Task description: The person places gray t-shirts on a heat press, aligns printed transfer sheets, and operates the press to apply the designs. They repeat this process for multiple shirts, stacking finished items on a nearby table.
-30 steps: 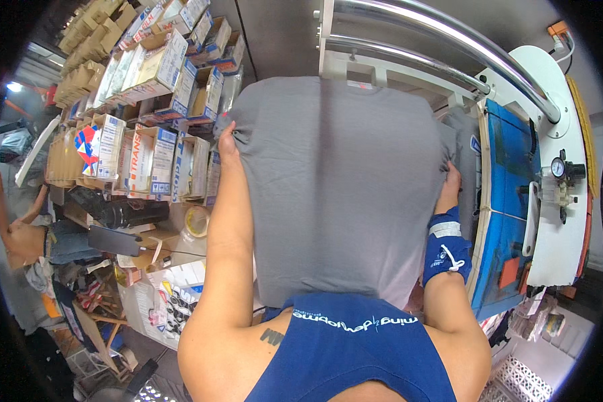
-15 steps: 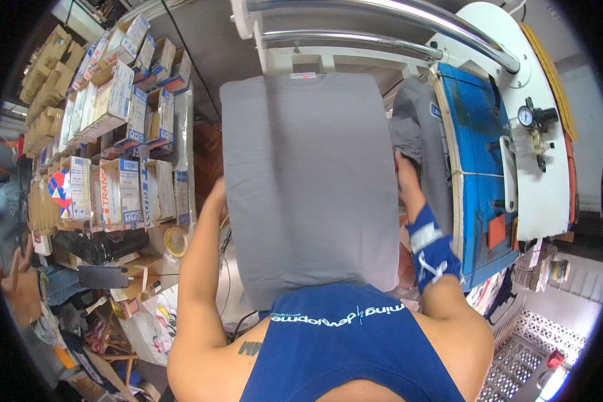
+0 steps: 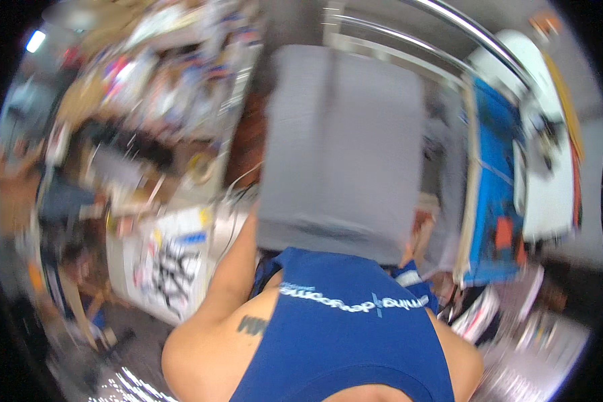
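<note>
A grey T-shirt (image 3: pixel 355 141) lies flat and smooth over a board-like platform in front of me, with a darker band running along its length. My left forearm (image 3: pixel 240 248) reaches up to the shirt's near left edge, and the hand itself is hidden there. At the near right corner of the shirt is my right hand (image 3: pixel 412 249), low and beside the hem. It is blurred, so whether its fingers grip the cloth does not show. More dark grey cloth (image 3: pixel 443 154) lies to the right of the shirt.
A white machine (image 3: pixel 549 194) with a blue padded panel (image 3: pixel 492 181) stands on the right. Chrome rails (image 3: pixel 442 17) cross the far side. Stacked cardboard boxes blur at the far left, above a table (image 3: pixel 137 268) with printed cloth. A cable (image 3: pixel 244 175) hangs near the shirt's left edge.
The view has swung, smearing the surroundings. Both hands have come nearer to my body along the shirt's sides, from its middle to its near end.
</note>
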The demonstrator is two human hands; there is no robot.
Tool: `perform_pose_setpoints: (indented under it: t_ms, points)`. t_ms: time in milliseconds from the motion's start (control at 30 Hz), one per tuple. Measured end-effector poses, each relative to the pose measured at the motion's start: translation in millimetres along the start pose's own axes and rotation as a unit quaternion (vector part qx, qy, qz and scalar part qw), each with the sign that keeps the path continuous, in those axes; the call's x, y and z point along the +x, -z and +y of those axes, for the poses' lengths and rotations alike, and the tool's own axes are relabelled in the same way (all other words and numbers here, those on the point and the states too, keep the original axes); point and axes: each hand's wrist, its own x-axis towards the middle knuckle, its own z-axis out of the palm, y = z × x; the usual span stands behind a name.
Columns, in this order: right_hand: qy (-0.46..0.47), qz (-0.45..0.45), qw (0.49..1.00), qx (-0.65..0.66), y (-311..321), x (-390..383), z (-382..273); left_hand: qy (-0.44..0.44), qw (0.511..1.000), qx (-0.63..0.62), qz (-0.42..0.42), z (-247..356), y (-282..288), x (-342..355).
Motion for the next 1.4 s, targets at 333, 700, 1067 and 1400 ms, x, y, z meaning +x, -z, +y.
perform_pose_setpoints:
  t_ms: [333, 700, 1067, 1400]
  points:
    - [0.166, 0.226, 0.901, -0.332, 60, 43, -79, -0.146, 0.858, 0.261, 0.418, -3, 106, -140]
    - [0.584, -0.062, 0.707, -0.393, -169, -21, -121, -0.176, 0.650, 0.539, 0.506, 5, 107, -114]
    - [0.203, -0.383, 0.869, -0.237, -273, -118, -48, -0.483, 0.710, 0.465, 0.217, 123, -55, -205]
    - [0.248, -0.066, 0.951, -0.174, -179, 30, -164, -0.528, 0.678, 0.511, 0.011, 141, -125, -143]
